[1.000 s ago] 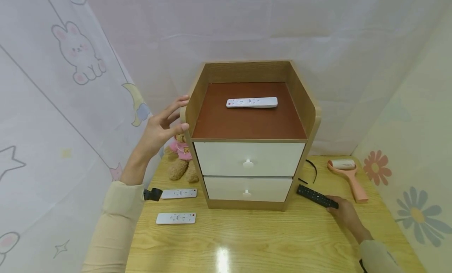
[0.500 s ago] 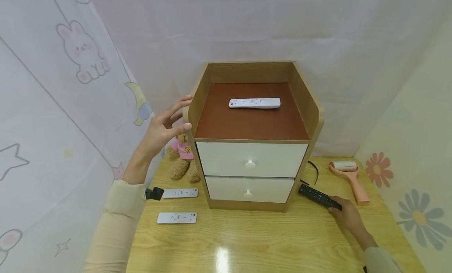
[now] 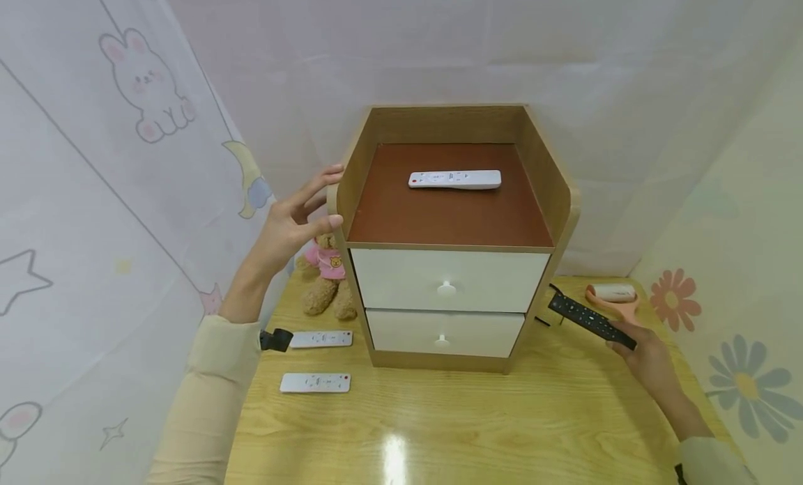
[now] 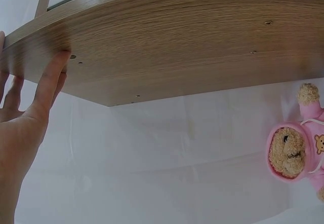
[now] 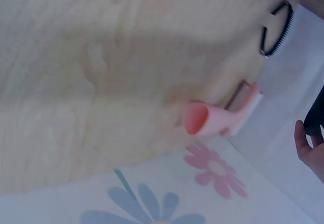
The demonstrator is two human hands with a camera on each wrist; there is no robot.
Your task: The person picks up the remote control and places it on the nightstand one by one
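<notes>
My left hand (image 3: 285,224) rests against the left side panel of a wooden cabinet (image 3: 439,363), its fingers fairly straight. In the left wrist view the left hand (image 4: 30,117) touches the bare outer panel (image 4: 167,46). On the right, my right hand (image 3: 646,356) grips a black remote control (image 3: 590,321) by its near end, raised off the table. Only part of that remote (image 5: 315,115) shows at the right wrist view's edge. One white remote (image 3: 454,180) lies on the cabinet's brown top; two more, the upper (image 3: 321,339) and lower (image 3: 316,382), lie left on the table.
The cabinet has two closed white drawers, upper (image 3: 448,279) and lower (image 3: 439,332). A teddy bear (image 3: 326,269) in pink sits left of it. At right lie a peach lint roller (image 5: 217,120) and a black headband (image 5: 283,31). Printed fabric walls surround the wooden table (image 3: 477,415).
My right hand has lifted the black remote off the table, moving it right and up, partly in front of the lint roller. The left hand stays on the cabinet.
</notes>
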